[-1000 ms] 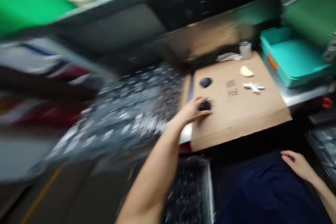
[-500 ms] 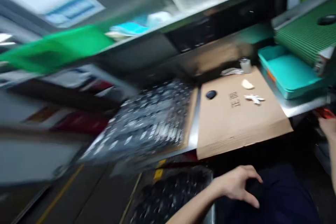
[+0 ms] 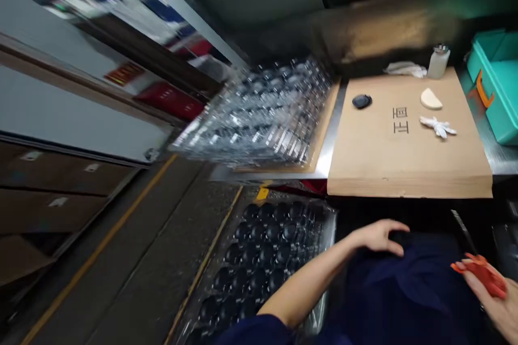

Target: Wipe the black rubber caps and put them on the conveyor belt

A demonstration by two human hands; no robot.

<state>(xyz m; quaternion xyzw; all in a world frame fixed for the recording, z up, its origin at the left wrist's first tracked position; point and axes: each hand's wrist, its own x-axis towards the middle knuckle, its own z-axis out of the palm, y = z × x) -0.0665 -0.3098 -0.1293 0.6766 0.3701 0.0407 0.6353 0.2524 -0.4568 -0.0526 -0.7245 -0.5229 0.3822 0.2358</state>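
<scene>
My left hand [image 3: 382, 236] is low over my dark blue clothing, thumb and forefinger apart, with nothing visible between them. At the right edge, my right hand [image 3: 499, 302] is closed around a red-handled tool [image 3: 481, 275]; a thin metal shaft sticks up from its far side. The exact kind of tool is unclear. Beyond both hands lies a brown cardboard sheet [image 3: 364, 151] with printed characters. On it are a small black oval part [image 3: 361, 101], a cream half-round pad [image 3: 431, 99] and a crumpled white piece [image 3: 438, 127].
A stack of clear plastic trays [image 3: 259, 113] stands left of the cardboard. Below, another tray [image 3: 263, 248] holds several black rounded parts. A white bottle [image 3: 438, 62] stands at the back, near a teal bin [image 3: 502, 113]. Cardboard boxes [image 3: 52, 183] line the far left.
My view has swung down and left, so the bench appears higher. My right hand has come further into view with the red-handled tool. My left hand stays low, fingers still apart.
</scene>
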